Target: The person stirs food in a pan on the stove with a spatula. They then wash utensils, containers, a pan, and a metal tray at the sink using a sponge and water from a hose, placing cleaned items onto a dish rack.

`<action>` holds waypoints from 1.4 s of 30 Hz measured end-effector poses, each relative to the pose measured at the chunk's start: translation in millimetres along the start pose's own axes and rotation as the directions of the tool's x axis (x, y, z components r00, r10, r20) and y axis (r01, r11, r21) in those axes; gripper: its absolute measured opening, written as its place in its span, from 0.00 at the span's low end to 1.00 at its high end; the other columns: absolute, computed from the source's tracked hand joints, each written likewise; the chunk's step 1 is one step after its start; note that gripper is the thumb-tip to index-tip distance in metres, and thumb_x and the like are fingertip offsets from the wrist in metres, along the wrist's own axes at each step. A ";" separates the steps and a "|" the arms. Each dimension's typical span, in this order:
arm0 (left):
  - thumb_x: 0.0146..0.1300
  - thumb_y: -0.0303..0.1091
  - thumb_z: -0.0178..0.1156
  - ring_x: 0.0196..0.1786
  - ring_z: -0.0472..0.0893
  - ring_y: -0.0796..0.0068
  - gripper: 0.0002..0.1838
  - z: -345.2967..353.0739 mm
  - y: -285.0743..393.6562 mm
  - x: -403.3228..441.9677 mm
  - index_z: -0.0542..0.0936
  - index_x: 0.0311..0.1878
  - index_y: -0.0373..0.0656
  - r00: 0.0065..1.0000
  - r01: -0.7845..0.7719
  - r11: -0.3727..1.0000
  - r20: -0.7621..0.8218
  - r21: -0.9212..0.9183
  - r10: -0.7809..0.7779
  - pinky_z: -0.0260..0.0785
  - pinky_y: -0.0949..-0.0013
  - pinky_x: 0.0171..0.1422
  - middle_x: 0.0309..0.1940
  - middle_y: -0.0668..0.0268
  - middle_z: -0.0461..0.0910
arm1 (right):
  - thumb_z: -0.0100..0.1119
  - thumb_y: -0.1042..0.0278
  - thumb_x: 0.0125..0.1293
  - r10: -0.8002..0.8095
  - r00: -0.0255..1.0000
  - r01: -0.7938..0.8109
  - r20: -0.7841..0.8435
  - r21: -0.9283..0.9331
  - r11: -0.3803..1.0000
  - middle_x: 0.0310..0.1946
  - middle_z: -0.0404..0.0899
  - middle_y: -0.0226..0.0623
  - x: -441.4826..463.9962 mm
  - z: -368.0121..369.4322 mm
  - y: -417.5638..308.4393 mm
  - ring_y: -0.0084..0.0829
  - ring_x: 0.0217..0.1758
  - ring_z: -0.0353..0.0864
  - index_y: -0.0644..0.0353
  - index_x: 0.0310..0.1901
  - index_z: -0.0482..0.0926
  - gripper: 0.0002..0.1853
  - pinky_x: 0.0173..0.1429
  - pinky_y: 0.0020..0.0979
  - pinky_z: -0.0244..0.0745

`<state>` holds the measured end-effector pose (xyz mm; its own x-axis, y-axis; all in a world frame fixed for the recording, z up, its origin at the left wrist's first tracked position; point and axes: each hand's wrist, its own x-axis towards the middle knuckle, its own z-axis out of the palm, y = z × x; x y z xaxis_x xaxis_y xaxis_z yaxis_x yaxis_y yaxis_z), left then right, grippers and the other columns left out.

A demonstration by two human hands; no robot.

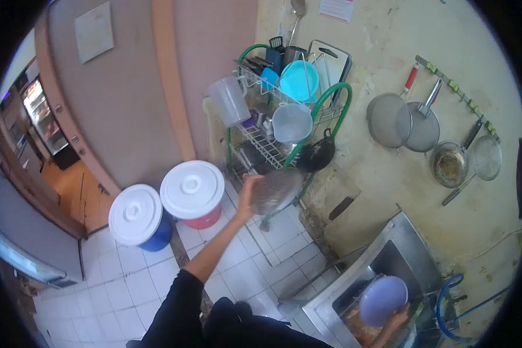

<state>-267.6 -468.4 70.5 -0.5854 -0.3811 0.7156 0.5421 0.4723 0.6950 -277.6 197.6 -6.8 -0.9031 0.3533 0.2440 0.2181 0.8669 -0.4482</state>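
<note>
My left hand (pixel 248 196) is closed on the edge of a round metal pan or lid (pixel 275 191), blurred by motion, held in front of the lower part of the dish rack (pixel 263 138). Down at the right, my right hand (pixel 397 319) grips the rim of a purple bowl (pixel 383 300) over the steel sink (pixel 354 278). The fingers behind the bowl are partly hidden. Something brownish lies in the sink beneath the bowl.
A turquoise bowl (pixel 299 80), a clear jug (pixel 228 101) and a black wok (pixel 317 153) are on the rack. Lidded buckets (pixel 192 187) stand on the tiled floor. Strainers (pixel 390 120) hang on the wall; a blue hose (pixel 442 307) is beside the sink.
</note>
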 end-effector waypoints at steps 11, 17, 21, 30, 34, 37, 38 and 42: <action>0.60 0.40 0.54 0.49 0.68 0.71 0.18 -212.2 -199.0 147.0 0.67 0.50 0.43 0.842 0.294 0.936 -0.411 -0.194 -0.350 0.61 0.70 0.52 0.41 0.64 0.70 | 0.47 0.71 0.61 -0.359 0.409 0.692 -0.839 0.030 0.721 0.31 0.76 0.50 114.6 -54.3 -547.1 0.42 0.30 0.76 0.68 0.40 0.71 0.10 0.35 0.33 0.69; 0.62 0.51 0.47 0.51 0.69 0.72 0.18 -244.0 -191.6 344.6 0.72 0.42 0.46 0.911 0.208 0.915 -0.273 -0.347 -0.310 0.59 0.54 0.57 0.42 0.65 0.72 | 0.47 0.77 0.57 -0.481 0.232 0.857 -0.845 -0.056 0.512 0.30 0.72 0.52 162.9 -26.7 -814.2 0.52 0.31 0.73 0.64 0.38 0.68 0.06 0.32 0.42 0.67; 0.62 0.45 0.50 0.52 0.69 0.73 0.13 -245.2 -194.6 474.9 0.73 0.40 0.45 0.969 0.124 0.894 -0.143 -0.431 -0.204 0.58 0.56 0.58 0.42 0.65 0.72 | 0.48 0.75 0.58 -0.635 0.228 0.899 -0.738 -0.092 0.429 0.30 0.72 0.50 171.4 21.6 -881.0 0.50 0.30 0.73 0.61 0.39 0.67 0.08 0.29 0.43 0.67; 0.55 0.33 0.58 0.40 0.76 0.71 0.08 -165.6 -238.8 702.9 0.74 0.37 0.43 0.989 -0.076 0.887 -0.146 -0.455 0.010 0.69 0.61 0.45 0.34 0.66 0.76 | 0.52 0.73 0.53 -0.864 0.290 0.910 -0.411 -0.161 0.382 0.28 0.69 0.39 197.3 101.2 -898.9 0.41 0.32 0.71 0.61 0.34 0.68 0.07 0.29 0.40 0.68; 0.51 0.29 0.58 0.35 0.78 0.70 0.08 -105.8 -272.1 766.8 0.74 0.36 0.41 0.996 0.059 0.894 -0.037 -0.444 -0.084 0.72 0.59 0.41 0.32 0.64 0.76 | 0.54 0.73 0.50 -0.882 0.333 0.904 -0.335 -0.153 0.399 0.28 0.68 0.38 207.2 119.0 -906.0 0.39 0.33 0.69 0.60 0.33 0.68 0.08 0.28 0.38 0.67; 0.51 0.29 0.58 0.31 0.78 0.71 0.08 -72.5 -313.5 790.0 0.75 0.36 0.40 0.980 0.201 0.902 0.082 -0.383 -0.183 0.73 0.61 0.35 0.32 0.62 0.76 | 0.55 0.72 0.50 -0.883 0.365 0.902 -0.296 -0.121 0.414 0.28 0.67 0.39 210.5 116.2 -912.8 0.39 0.32 0.69 0.61 0.32 0.68 0.08 0.28 0.38 0.67; 0.51 0.29 0.58 0.31 0.78 0.71 0.08 -63.2 -330.1 794.6 0.75 0.36 0.40 0.979 0.204 0.900 0.093 -0.384 -0.182 0.73 0.61 0.35 0.32 0.62 0.76 | 0.55 0.72 0.49 -0.881 0.398 0.896 -0.257 -0.098 0.434 0.28 0.67 0.39 211.1 116.6 -913.4 0.39 0.32 0.69 0.61 0.32 0.69 0.08 0.28 0.38 0.68; 0.51 0.31 0.59 0.29 0.78 0.72 0.10 -39.2 -400.2 801.2 0.75 0.36 0.38 0.920 0.392 0.892 0.078 -0.226 -0.384 0.74 0.66 0.28 0.28 0.62 0.76 | 0.56 0.72 0.50 -0.867 0.463 0.878 -0.183 -0.040 0.477 0.30 0.68 0.39 212.0 112.9 -916.0 0.39 0.30 0.72 0.60 0.32 0.71 0.08 0.29 0.37 0.69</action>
<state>-930.0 -993.9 368.4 -0.7939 -0.4700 0.3858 0.3907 0.0920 0.9159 -710.5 -561.3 358.3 -0.5401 -0.5239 0.6587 -0.6739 0.7380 0.0344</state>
